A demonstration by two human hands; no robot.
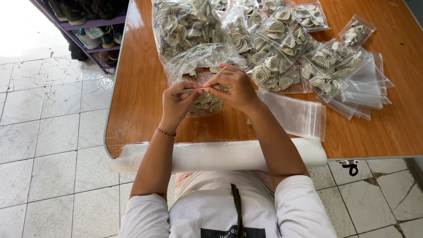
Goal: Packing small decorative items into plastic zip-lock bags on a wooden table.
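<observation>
My left hand (176,102) and my right hand (235,87) meet above the wooden table (141,83), both pinching the top edge of a small clear zip bag (203,102) filled with spiral-patterned round pieces. Just behind my hands a large open plastic bag (198,55) holds loose spiral pieces. A bigger full bag (185,22) stands behind that. Several small filled bags (282,72) lie to the right.
Empty clear zip bags (297,115) lie right of my right forearm, and a stack of them (365,90) further right. A white roll (211,156) lies along the table's near edge. A purple shoe rack (88,31) stands on the tiled floor at upper left.
</observation>
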